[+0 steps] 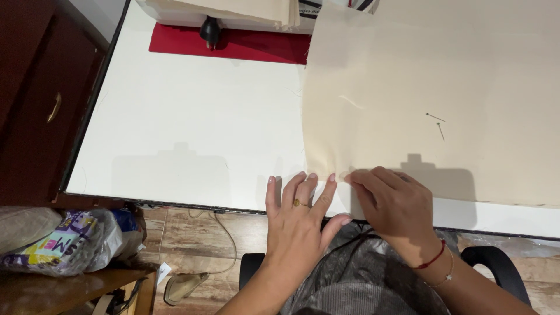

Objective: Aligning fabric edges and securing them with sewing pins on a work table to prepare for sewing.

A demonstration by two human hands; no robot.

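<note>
My left hand [297, 219] lies flat, fingers spread, holding nothing, at the table's [175, 128] front edge. Cream fabric [431, 76] covers the right half; my right hand [394, 204] pinches its near-left corner. Two pins [437, 123] lie farther right.

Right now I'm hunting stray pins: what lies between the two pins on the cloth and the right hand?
Head view: only bare cream cloth between the pins and the right hand.
</note>
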